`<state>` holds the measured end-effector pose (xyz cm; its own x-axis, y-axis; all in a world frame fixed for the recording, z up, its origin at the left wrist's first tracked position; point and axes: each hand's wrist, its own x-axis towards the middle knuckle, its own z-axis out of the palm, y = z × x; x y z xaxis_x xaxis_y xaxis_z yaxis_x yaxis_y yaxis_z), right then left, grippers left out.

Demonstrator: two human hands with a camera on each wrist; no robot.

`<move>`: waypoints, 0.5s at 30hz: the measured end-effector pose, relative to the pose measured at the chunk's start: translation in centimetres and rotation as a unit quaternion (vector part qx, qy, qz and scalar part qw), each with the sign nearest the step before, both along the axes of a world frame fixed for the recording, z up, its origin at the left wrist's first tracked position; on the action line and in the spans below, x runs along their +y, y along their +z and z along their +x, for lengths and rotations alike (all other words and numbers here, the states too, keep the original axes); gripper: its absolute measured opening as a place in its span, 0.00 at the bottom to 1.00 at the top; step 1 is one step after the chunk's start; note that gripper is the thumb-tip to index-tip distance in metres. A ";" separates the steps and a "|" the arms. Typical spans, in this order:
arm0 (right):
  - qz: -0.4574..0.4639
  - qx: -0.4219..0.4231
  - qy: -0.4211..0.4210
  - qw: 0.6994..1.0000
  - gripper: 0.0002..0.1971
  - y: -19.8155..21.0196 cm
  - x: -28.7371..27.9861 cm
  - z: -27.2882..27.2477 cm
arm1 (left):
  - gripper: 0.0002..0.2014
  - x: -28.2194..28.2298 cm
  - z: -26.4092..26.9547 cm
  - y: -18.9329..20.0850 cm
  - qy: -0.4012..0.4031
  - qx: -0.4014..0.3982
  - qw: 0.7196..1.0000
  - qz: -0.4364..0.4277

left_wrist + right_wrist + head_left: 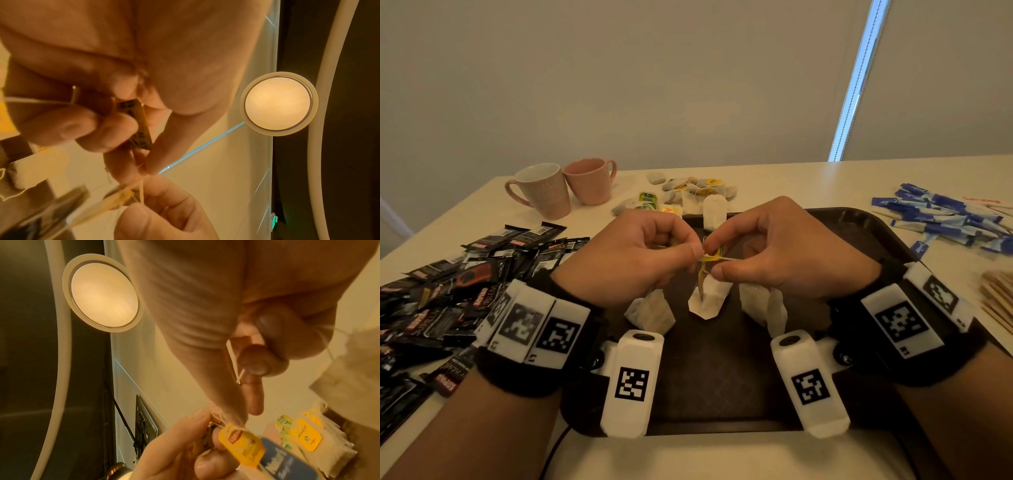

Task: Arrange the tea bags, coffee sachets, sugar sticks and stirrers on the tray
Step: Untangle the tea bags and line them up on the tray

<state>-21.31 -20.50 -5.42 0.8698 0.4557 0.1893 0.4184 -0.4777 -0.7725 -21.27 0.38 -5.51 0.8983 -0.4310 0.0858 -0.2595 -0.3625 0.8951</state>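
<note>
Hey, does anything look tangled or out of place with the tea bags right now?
Yes. Above the tray, the left hand and right hand pinch crossed strings and yellow tags, seemingly tangled; tea bags dangle beneath. One tea bag lies across the tray's far rim.

forearms: bare, no sleeves seen | wristbands: black fabric, one worn on each wrist | modules: white blocks printed with black square fiducial markers, several mounted per band | cameras: white housings, dark round lenses, carried under both wrists
</note>
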 end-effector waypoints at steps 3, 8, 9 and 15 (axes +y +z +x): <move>0.005 -0.010 -0.021 1.000 0.10 -0.1 -0.2 0.2 | 0.04 0.0 0.1 0.0 0.017 -0.009 1.000 0.010; 0.015 -0.022 -0.021 0.999 0.08 -0.1 0.1 0.1 | 0.04 0.1 0.1 -0.1 0.044 -0.012 0.999 0.010; 0.017 -0.019 -0.019 0.999 0.09 0.0 0.1 0.0 | 0.04 0.0 0.1 -0.1 0.041 -0.005 0.999 0.000; 0.041 -0.011 -0.005 0.999 0.09 0.3 0.1 -0.4 | 0.10 0.1 0.3 -0.3 0.034 -0.005 0.999 -0.010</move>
<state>-21.67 -20.40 -5.15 0.8700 0.4282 0.2443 0.4302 -0.4172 -0.8006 -21.01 0.50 -5.83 0.9244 -0.3674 0.1023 -0.2436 -0.3622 0.8997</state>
